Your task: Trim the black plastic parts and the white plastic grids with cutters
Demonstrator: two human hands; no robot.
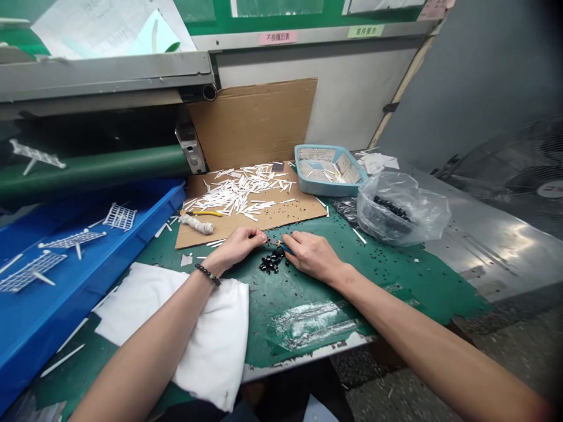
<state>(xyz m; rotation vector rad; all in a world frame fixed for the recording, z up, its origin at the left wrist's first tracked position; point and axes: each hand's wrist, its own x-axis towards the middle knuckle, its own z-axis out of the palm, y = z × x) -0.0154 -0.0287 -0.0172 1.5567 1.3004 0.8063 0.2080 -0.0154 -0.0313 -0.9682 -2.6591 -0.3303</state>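
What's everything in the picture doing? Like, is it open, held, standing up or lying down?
Blue-handled tool: held; open or shut, too small to tell
Right hand: closed around the tool
Left hand: fingers pinched near its tip
Black pieces: loosely heaped
Plastic bag: open, more black pieces inside
Blue basket: upright, some sticks inside
White sticks: mostly scattered, lying down
Back cardboard: standing up
White cloth: spread out

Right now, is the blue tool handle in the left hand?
No: the blue handle is in the right hand, close to the black pieces.
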